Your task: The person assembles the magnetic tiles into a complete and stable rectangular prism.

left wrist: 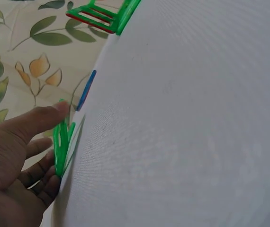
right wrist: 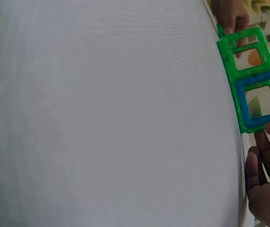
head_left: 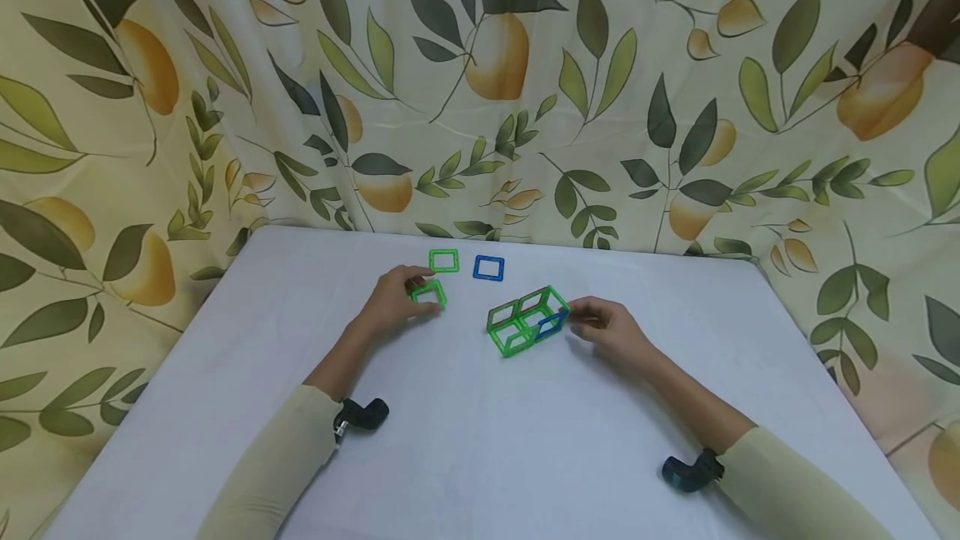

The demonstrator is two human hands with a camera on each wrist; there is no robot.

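Observation:
In the head view my left hand grips a green square magnetic tile by its edges. The left wrist view shows that tile tilted up off the table, between thumb and fingertips. To its right stands a box-like structure of magnetic tiles, mostly green with a blue tile on its near side at the right end. My right hand holds the structure's right end with its fingertips, near the blue tile. Some fingers of each hand are partly hidden.
A loose green tile and a loose blue tile lie flat near the back of the white table. Behind the table hangs a curtain with a fruit and leaf print.

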